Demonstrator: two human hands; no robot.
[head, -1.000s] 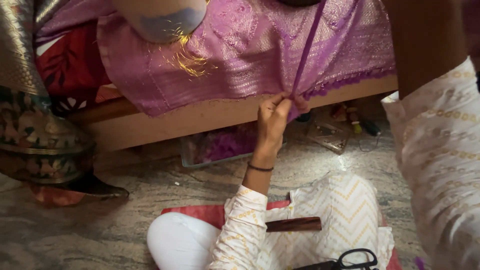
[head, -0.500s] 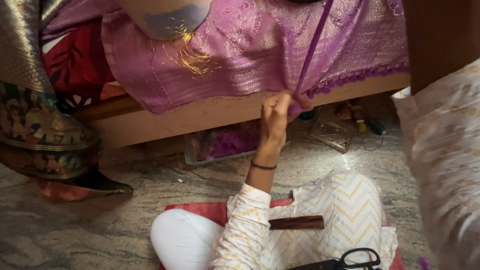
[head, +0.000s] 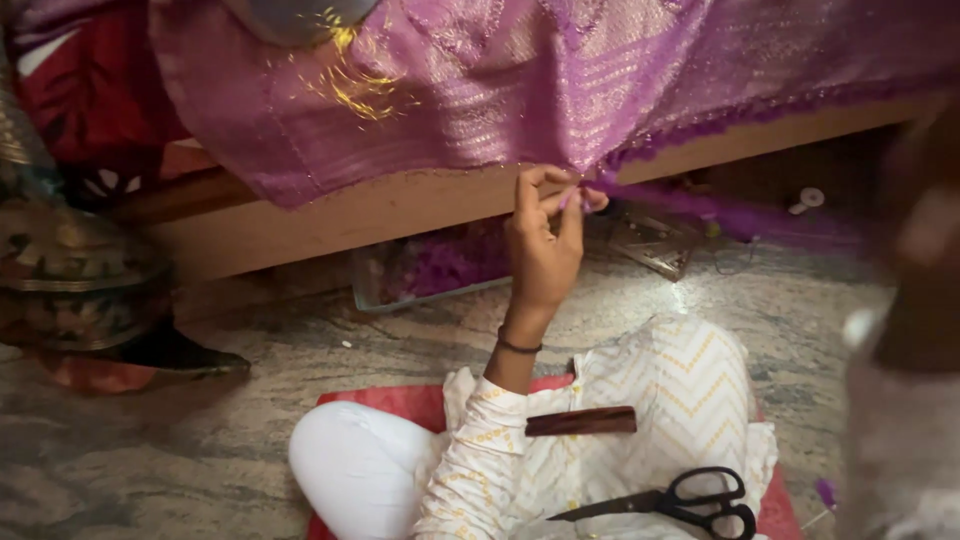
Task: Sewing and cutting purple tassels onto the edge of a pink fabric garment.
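I sit on a grey, marbled stone floor (head: 150, 450) with a red mat (head: 400, 405) under me. Ahead runs the pale wooden frame of a bed (head: 400, 205), dark beneath, where a shallow clear tray (head: 420, 270) and small clutter lie. Soft light gleams off the floor near the bed.

A second earlier, a taut strip of purple cloth ran straight up from the left hand's (head: 545, 250) fingers (head: 528, 190) to the top of the view; that strip dropped away, and what stretched from the pinch afterwards was a purple fringed edge (head: 700, 208) running off sideways, level with the fingers. The right forearm (head: 915, 290), sharp and high beside the fingers before, sank lower and went blurred.
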